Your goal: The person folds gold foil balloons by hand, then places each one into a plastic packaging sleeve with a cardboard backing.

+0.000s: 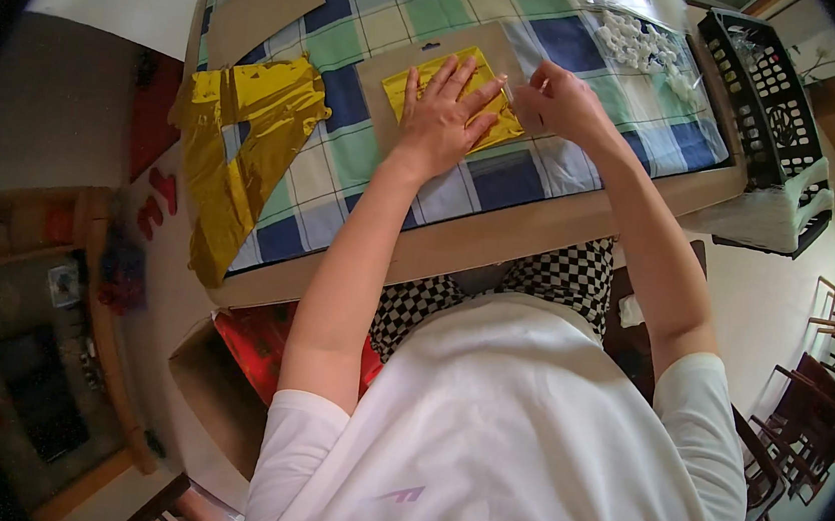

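A table covered by a checked cloth of blue, green and cream squares (358,44) is filling the upper view, and a large crumpled sheet of gold foil (243,143) is hanging over its left edge. A black plastic lattice crate (769,104) is standing at the right end, with a clear bag of small white pieces (640,41) beside it. On a brown cardboard backing card (379,81) a folded yellow foil piece (459,89) is lying flat; judging by this, the foil is already placed and is being fixed or trimmed at its right edge. The left hand (442,112) is pressing down, fingers spread wide, gripping nothing. The right hand (559,98) is pinching closed at the foil's edge; whether it is holding a tool I cannot tell
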Motion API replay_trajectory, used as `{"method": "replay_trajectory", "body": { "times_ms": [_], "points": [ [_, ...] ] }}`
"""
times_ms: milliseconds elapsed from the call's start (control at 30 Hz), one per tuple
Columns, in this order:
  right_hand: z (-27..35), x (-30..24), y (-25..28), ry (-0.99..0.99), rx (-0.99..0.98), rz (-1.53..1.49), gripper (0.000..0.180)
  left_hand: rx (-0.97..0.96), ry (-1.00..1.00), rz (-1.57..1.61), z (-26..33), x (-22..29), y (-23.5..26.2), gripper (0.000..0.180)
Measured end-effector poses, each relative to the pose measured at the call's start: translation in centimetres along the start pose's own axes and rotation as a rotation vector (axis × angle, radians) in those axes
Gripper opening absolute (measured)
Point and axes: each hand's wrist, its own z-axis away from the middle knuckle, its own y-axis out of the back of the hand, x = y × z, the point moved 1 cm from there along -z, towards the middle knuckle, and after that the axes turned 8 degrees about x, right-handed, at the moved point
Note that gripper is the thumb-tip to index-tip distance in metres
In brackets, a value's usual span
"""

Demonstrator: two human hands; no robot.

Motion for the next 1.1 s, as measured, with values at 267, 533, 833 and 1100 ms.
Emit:
{"method": "replay_trajectory", "body": {
  "times_ms": [267,533,833,1100],
  "points": [
    [-0.4,-0.5,-0.5,-0.010,0.040,0.163,0.041,0.011,-0.011,0.016,0.2,-0.1,-0.2,0.050],
    [-1.1,0.1,-0.3,0.023,0.016,0.027,0.042,-0.027,-0.027,-0.063,0.3,-0.1,-0.4,0.045],
    [3.3,1.1,2.6,-0.018,-0.144,-0.043,0.018,-0.029,-0.016,-0.044,0.3,-0.1,-0.4,0.044],
    [6.1,1.7,2.9,0.319,-0.061,-0.173,0.009,-0.049,-0.011,-0.071,0.2,-0.2,-0.7,0.044]
  ]
}}
